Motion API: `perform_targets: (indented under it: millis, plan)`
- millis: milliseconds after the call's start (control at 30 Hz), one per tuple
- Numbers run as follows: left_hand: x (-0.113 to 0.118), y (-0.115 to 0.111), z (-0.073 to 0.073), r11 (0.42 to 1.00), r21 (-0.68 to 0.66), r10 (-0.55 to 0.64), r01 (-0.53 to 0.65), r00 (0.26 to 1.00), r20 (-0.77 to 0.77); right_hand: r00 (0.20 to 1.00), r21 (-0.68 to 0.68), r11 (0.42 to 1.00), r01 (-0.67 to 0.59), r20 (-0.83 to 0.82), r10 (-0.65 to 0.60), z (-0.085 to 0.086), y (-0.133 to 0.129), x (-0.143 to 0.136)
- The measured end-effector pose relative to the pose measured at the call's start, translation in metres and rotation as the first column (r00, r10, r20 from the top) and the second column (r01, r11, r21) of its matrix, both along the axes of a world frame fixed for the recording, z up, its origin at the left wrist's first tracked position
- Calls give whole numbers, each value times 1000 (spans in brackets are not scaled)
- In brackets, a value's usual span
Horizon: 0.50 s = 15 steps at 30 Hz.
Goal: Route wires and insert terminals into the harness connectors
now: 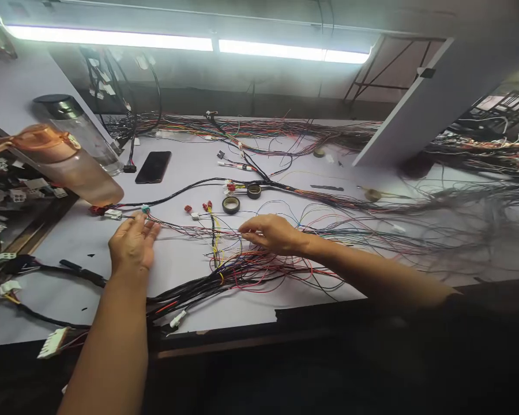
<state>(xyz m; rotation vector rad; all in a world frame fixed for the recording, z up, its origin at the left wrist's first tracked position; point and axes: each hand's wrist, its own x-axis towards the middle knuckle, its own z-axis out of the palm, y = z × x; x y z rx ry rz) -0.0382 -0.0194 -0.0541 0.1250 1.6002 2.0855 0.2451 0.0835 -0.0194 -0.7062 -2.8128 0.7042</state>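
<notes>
My left hand (132, 245) is at the left of the table, palm turned up, its thumb and fingertips closed at a small teal connector (145, 209). Thin red and dark wires (185, 230) run from that connector across to my right hand (270, 233). The thumb and fingers of the right hand are pinched round these wires near the middle of the table. Below both hands lies a thick black-wrapped wire harness (190, 291), its loose red, black and blue ends fanning out to the right. A red connector (207, 206) with yellow wires sits between the hands, farther back.
Two tape rolls (230, 204) (254, 191) lie beyond my right hand. A phone (154, 167), an orange-capped bottle (78, 167) and a clear bottle (84, 132) stand or lie at the back left. Another taped harness (285, 185) crosses the table. A white partition (406, 104) rises at right.
</notes>
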Motion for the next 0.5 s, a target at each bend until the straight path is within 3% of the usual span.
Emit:
perform_targets:
  millis: [200, 500]
  plan:
    - [1, 1, -1, 1000, -9, -20, 20, 1000, 6, 986, 230, 959, -163, 61, 153, -8, -13, -18]
    - [-2, 0, -6, 998, 43, -54, 55, 998, -24, 984, 248, 954, -168, 94, 148, -12, -36, -39]
